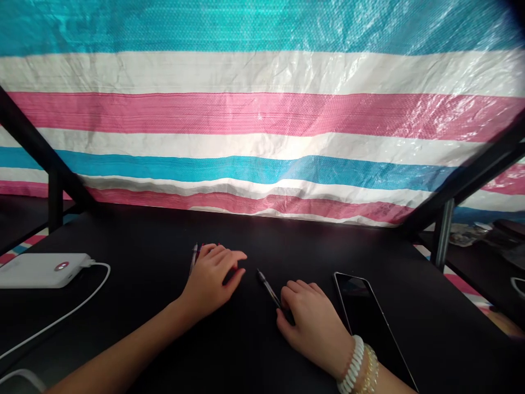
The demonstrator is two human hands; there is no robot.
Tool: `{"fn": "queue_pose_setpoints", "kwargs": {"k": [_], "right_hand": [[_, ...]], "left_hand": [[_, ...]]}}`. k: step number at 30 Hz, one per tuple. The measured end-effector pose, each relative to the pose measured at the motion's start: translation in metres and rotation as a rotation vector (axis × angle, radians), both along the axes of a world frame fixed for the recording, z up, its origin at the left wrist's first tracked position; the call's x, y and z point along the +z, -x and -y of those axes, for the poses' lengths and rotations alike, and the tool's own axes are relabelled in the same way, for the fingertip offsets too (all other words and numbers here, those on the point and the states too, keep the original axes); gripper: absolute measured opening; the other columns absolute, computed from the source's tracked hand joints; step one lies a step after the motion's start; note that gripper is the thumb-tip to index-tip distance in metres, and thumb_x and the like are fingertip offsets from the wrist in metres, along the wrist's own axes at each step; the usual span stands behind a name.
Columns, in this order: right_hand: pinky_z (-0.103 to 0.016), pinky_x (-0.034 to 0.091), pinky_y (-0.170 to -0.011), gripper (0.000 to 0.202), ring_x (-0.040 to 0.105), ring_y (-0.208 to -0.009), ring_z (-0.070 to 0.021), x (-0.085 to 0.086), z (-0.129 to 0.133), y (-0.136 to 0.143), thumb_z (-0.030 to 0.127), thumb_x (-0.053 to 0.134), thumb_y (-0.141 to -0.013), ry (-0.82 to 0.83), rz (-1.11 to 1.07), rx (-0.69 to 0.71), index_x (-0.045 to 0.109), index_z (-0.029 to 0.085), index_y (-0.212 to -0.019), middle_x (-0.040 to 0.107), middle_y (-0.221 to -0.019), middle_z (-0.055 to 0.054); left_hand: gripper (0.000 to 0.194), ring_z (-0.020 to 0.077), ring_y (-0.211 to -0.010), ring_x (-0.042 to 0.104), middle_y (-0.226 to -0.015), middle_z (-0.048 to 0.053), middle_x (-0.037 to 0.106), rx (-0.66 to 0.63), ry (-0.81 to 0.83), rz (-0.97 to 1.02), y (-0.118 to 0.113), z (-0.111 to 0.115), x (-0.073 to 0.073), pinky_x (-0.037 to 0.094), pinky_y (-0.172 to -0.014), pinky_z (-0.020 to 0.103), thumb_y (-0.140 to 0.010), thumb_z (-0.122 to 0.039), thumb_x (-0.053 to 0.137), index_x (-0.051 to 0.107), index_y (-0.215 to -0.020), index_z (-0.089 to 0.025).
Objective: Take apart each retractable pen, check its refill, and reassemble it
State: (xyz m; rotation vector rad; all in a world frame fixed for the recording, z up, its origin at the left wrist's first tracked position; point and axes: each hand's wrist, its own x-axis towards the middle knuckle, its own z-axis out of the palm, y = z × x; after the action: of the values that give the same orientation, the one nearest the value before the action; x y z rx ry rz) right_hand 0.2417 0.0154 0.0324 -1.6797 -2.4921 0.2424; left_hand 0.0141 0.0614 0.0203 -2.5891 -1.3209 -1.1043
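Observation:
On the black table, my left hand (212,279) rests palm down over several pens (194,257), whose ends show past its knuckles. Its thumb and index finger are apart, while the other fingers curl down and what is under them is hidden. My right hand (309,323), with bracelets at the wrist, closes on a dark, clear-barrelled pen (268,287). That pen lies slanted, its tip pointing up and left toward my left hand; its rear end is hidden under my fingers.
A phone (365,306) with a dark screen lies right of my right hand. At the left is a white power bank (45,270) with a white cable (88,298). Black frame bars (471,172) rise at both sides, and a striped sheet (262,112) hangs behind the table (246,350).

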Motion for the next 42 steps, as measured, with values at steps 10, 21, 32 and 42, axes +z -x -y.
{"fn": "queue_pose_setpoints", "kwargs": {"k": [10, 21, 32, 42], "right_hand": [[-0.03, 0.044, -0.073, 0.01, 0.062, -0.077, -0.0184, 0.002, -0.001, 0.003, 0.027, 0.05, -0.098, 0.076, -0.452, 0.109, 0.059, 0.022, -0.095, 0.067, -0.084, -0.001], [-0.026, 0.039, -0.061, 0.023, 0.057, -0.064, -0.0159, 0.002, -0.005, -0.003, 0.017, 0.038, -0.1, 0.176, -0.325, 0.132, 0.051, 0.021, -0.082, 0.061, -0.073, 0.0], [-0.031, 0.031, -0.071, 0.023, 0.061, -0.068, -0.0186, -0.004, -0.003, 0.004, 0.0, 0.044, -0.09, -0.041, -0.011, 0.117, 0.055, 0.019, -0.08, 0.067, -0.07, -0.001], [-0.035, 0.026, -0.065, 0.021, 0.051, -0.067, -0.0198, -0.009, -0.002, 0.005, 0.006, 0.05, -0.091, -0.325, -0.022, 0.147, 0.059, 0.019, -0.077, 0.063, -0.067, -0.003]], "left_hand": [[0.012, 0.0156, -0.077, 0.063, -0.078, -0.002, 0.072, -0.27, -0.188, -0.098, -0.013, 0.017, -0.006, 0.035, -0.104, 0.044, -0.091, -0.023, 0.062, 0.066, -0.102, -0.019], [0.012, 0.017, -0.076, 0.064, -0.078, 0.001, 0.072, -0.147, -0.33, -0.177, -0.008, 0.018, 0.009, 0.04, -0.098, 0.046, -0.09, -0.011, 0.057, 0.066, -0.096, -0.016], [0.023, 0.016, -0.06, 0.054, -0.06, 0.0, 0.06, -0.072, -0.173, -0.231, -0.018, 0.028, 0.003, 0.041, -0.092, 0.047, -0.087, -0.008, 0.045, 0.057, -0.07, -0.017], [0.027, 0.0143, -0.053, 0.052, -0.055, -0.001, 0.058, -0.06, 0.177, -0.072, -0.019, 0.029, -0.003, 0.044, -0.077, 0.04, -0.088, -0.014, 0.04, 0.05, -0.063, -0.019]]}}
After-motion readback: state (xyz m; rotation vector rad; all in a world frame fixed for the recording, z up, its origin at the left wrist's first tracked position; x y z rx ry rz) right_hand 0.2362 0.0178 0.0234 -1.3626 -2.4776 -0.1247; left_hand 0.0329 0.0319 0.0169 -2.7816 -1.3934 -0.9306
